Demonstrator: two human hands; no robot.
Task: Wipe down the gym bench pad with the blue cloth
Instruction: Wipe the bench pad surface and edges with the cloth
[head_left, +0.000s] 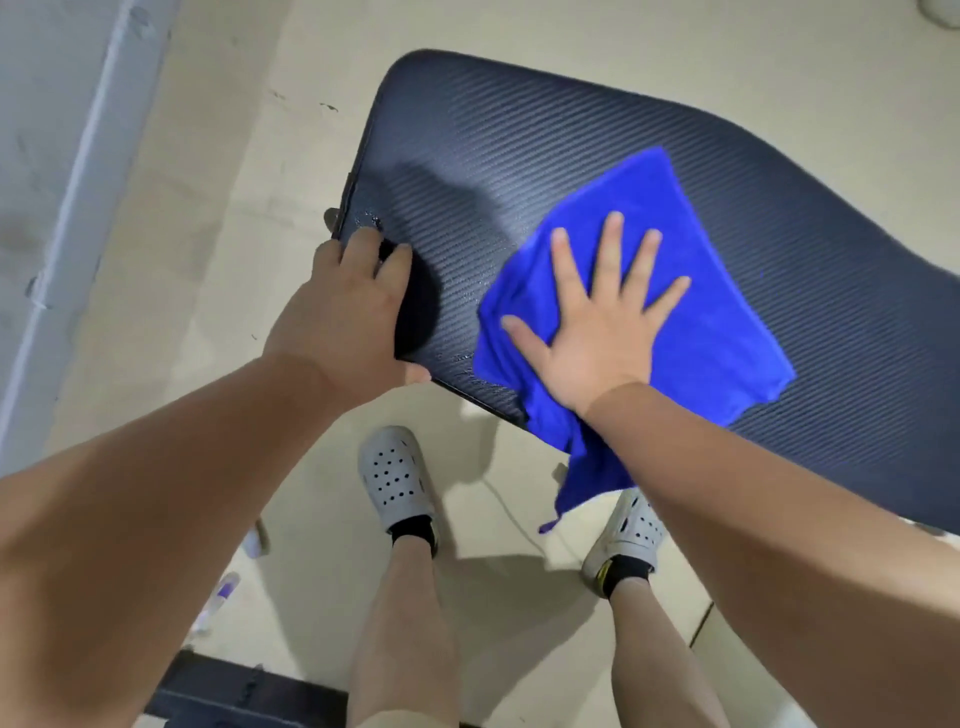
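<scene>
Cloth (701, 322) soft, light, limp: lies on near edge of pad (571, 130), corner hanging off. Right hand (605, 317) spread flat, presses it; palm pressure should suffice. Left hand (348, 312) grips pad's left corner. Pad ribbed, damp.

**No legible text in view**

Nothing here can be read. The bench pad (571, 135) shows only a ribbed weave, and the blue cloth (717, 332) is plain. A small yellow mark on the black sock (626, 569) at the right ankle is too small to make out. A white-and-purple object (221, 597) on the floor at lower left is too blurred for any label to be read.
</scene>
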